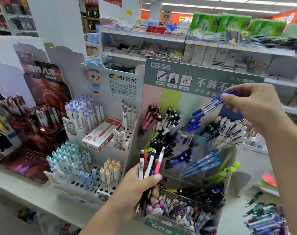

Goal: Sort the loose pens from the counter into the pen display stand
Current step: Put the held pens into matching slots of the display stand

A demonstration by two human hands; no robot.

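While hands hold pens, white counter (17, 185) fronts stocked shop shelves (144, 35).

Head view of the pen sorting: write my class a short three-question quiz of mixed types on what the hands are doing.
1. True or false: the left hand is empty.
2. The right hand pinches pens of which colour? A) red B) blue C) green
3. Fill in: the red and white pen box lies on the ____ display stand.

Key: 1 false, it grips a bundle of mixed pens. 2 B, blue pens. 3 white.
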